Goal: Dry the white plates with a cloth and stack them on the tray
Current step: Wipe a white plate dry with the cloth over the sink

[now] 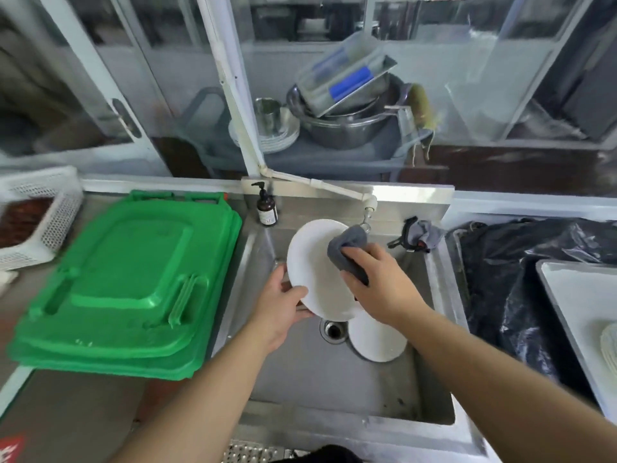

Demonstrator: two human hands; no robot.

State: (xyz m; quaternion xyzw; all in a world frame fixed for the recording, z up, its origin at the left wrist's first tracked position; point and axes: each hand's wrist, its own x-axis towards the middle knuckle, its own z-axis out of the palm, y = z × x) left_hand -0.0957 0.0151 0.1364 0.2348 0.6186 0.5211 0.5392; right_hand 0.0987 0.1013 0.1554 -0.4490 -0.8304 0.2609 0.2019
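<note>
White and tilted, the plate (312, 262) is held over the steel sink (300, 379), its face turned toward the person. The left hand (283, 304) has a grip on the plate's lower left rim, thumb on the front, fingers curled behind. The right hand (377, 285) clenches a grey cloth (349, 248) and presses it against the plate's right side, just under the tap (367, 213).

A second plate (377, 342) lies in the basin beside the drain (334, 330), partly hidden by the held plate and the right forearm.

At the far right a white tray (564, 295) rests on a black plastic sheet (494, 279); a stack of plates (609, 342) sits on the tray at the frame edge, only partly in view.

Left of the sink, green lids (127, 289) are stacked on the tabletop (66, 419), with a white basket (43, 208) beyond them. A brown pump bottle (266, 208) stands at the sink's back left corner. Another grey rag with a black clip (417, 233) lies on the sink's back right ledge. Behind the glass, metal bowls (344, 121) and a container are piled on a cart.
</note>
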